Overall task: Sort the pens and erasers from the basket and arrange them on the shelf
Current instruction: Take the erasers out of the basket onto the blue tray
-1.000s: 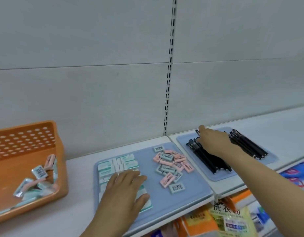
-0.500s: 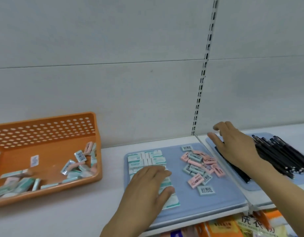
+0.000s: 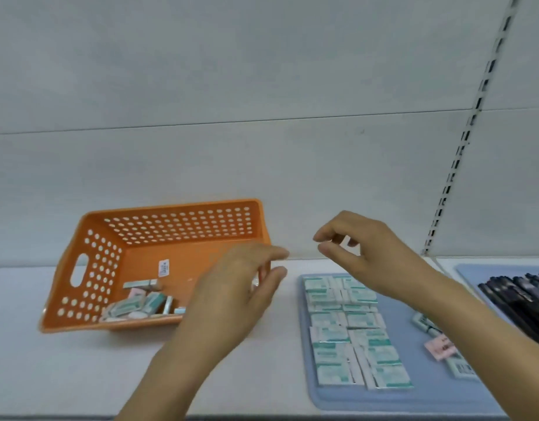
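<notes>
On the white shelf [image 3: 64, 375], seen from the head camera, our left hand [image 3: 231, 294] hovers over the near right corner of the orange basket [image 3: 89, 268], fingers loosely spread and holding nothing. The loose erasers [image 3: 140, 303] heaped in the basket lie just left of and below it, so this hand is the nearer one. Our right hand [image 3: 362, 250] hangs above the blue mat [image 3: 383, 396], fingers curled, apparently empty. We count roughly ten erasers left in the basket and about fourteen in the laid rows [image 3: 350, 329]. Black pens [image 3: 517, 296] lie at far right, partly cut off, uncountable.
</notes>
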`<state>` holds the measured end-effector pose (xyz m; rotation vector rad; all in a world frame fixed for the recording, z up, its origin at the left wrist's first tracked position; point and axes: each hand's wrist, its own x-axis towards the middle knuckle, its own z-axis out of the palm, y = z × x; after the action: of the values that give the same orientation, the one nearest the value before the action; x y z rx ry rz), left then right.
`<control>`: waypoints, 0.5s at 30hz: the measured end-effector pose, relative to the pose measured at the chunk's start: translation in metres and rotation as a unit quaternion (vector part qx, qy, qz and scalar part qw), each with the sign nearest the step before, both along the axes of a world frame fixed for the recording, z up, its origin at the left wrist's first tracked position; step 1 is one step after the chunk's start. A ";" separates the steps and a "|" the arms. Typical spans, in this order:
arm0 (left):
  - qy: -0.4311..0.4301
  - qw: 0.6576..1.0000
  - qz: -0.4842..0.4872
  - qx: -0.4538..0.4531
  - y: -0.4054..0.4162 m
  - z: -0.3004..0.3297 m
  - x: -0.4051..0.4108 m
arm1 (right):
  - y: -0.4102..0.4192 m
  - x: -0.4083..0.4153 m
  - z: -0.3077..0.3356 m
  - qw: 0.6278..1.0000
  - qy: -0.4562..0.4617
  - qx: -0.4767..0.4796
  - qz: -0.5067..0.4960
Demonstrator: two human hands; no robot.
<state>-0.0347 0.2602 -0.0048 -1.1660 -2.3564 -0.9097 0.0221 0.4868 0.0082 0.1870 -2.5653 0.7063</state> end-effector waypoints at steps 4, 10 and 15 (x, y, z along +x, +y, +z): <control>-0.082 0.981 0.068 -0.165 -0.034 0.006 -0.061 | -0.044 -0.020 0.013 0.997 0.042 0.037 0.056; -0.208 0.903 0.002 -0.375 -0.059 0.004 -0.100 | -0.099 -0.050 0.023 0.942 -0.014 0.310 0.125; -0.215 0.885 0.041 -0.410 -0.110 0.019 -0.122 | -0.129 -0.082 0.008 0.899 -0.146 0.393 0.125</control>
<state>-0.1569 0.1502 0.0139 -1.1909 -3.2874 -0.0866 -0.0601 0.3582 0.0162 0.7233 -3.0089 -0.3001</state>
